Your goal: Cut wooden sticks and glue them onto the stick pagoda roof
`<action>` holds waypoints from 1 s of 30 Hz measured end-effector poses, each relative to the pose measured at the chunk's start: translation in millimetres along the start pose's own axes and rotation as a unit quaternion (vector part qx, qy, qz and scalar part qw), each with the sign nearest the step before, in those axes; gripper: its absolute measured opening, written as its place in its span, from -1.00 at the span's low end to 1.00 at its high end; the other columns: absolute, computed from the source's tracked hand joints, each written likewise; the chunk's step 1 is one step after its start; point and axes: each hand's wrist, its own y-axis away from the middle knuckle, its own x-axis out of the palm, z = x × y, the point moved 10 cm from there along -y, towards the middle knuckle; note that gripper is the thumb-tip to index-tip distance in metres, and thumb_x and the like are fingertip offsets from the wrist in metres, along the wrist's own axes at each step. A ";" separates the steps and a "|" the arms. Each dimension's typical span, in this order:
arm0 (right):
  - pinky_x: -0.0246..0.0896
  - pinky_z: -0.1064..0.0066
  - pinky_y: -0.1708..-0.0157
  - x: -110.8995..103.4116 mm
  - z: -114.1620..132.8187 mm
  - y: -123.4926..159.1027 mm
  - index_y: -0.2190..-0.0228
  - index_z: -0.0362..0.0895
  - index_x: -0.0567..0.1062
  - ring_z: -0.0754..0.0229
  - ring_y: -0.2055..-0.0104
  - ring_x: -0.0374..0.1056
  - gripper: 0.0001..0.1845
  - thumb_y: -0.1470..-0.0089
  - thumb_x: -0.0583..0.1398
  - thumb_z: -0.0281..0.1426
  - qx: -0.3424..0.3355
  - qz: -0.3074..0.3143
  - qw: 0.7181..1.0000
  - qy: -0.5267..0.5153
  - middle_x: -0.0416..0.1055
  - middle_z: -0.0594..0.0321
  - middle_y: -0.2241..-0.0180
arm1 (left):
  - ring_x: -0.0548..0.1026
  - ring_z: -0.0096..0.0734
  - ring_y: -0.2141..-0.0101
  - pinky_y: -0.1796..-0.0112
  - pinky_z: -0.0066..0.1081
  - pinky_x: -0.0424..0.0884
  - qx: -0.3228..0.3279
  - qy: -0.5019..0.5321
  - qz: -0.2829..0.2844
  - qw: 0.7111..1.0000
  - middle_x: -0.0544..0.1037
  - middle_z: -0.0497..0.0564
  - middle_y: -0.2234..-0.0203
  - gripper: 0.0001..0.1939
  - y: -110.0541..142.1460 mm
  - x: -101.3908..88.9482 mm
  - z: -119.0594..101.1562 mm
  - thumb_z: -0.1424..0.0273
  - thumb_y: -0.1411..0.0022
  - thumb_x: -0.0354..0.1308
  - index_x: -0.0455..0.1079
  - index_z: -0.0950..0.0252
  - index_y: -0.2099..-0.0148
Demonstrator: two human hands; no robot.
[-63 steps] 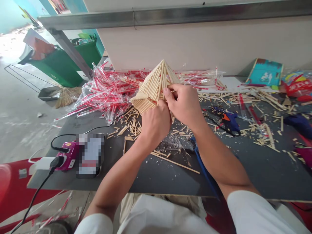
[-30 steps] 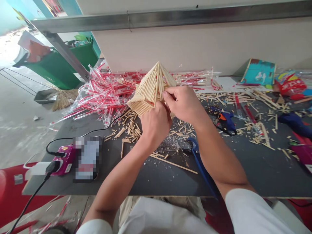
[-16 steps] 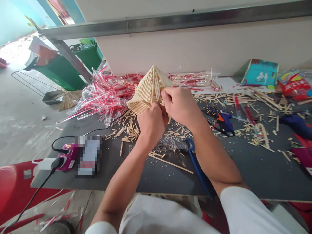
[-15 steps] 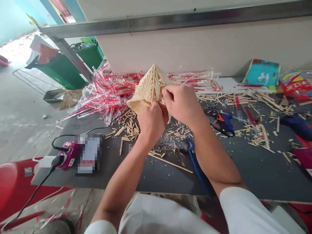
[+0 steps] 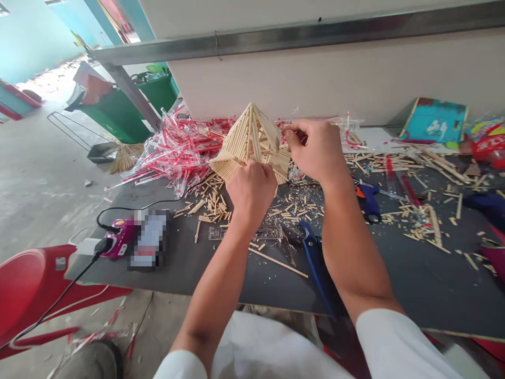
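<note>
A peaked model roof built of thin wooden sticks (image 5: 237, 136) is held up above the table, its point upward. My left hand (image 5: 252, 189) is closed on its near lower edge, the fingertips hidden behind the fist. To the right of the model, apart from it, my right hand (image 5: 315, 150) is closed in a pinch. Whatever is between its thumb and finger is too small to make out. Beneath the hands lie short cut stick pieces (image 5: 216, 202), a clear plastic ruler-like strip (image 5: 221, 233) and a blue-handled cutter (image 5: 315, 258).
Red-and-clear plastic wrappers (image 5: 177, 150) are heaped at the back left. A purple power socket (image 5: 120, 239) with cables and a phone (image 5: 150, 239) lie at left. A blue glue gun (image 5: 369, 200) and scattered sticks (image 5: 437, 163) are at right. A red stool (image 5: 35, 284) stands beside the table.
My right hand has moved from the model's near side out to the right, away from it. My left hand keeps its hold. The whole view has shifted slightly.
</note>
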 end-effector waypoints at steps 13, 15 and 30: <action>0.21 0.25 0.27 -8.3 -6.6 -0.4 0.28 -0.12 0.62 0.12 0.39 0.42 -0.72 -0.29 0.12 -0.32 0.008 -0.003 1.000 0.015 0.58 0.10 0.38 | 0.48 -0.25 0.50 0.46 -0.30 0.16 -0.004 0.003 -0.042 0.999 0.62 0.19 0.48 -0.57 0.2 -2.7 -0.9 0.28 -0.34 -0.08 0.60 0.30 0.33; 0.23 0.25 0.27 -8.4 -7.8 -1.0 0.26 -0.12 0.62 0.11 0.38 0.44 -0.72 -0.29 0.12 -0.31 0.008 0.000 1.000 0.008 0.59 0.09 0.38 | 0.46 -0.26 0.51 0.47 -0.31 0.14 -0.005 0.009 -0.040 0.999 0.61 0.18 0.49 -0.56 -0.1 -1.9 -0.1 0.27 -0.34 -0.08 0.59 0.30 0.34; 0.28 0.32 0.40 -54.4 13.7 22.6 0.21 -0.11 0.61 0.22 0.49 0.37 -0.66 -0.33 0.11 -0.18 0.026 -0.029 0.996 -0.080 0.48 0.19 0.47 | 0.41 -0.33 0.54 0.46 -0.32 0.10 0.084 0.072 -0.019 0.994 0.53 0.09 0.58 -0.64 26.2 -23.1 4.3 0.31 -0.31 -0.05 0.47 0.28 0.44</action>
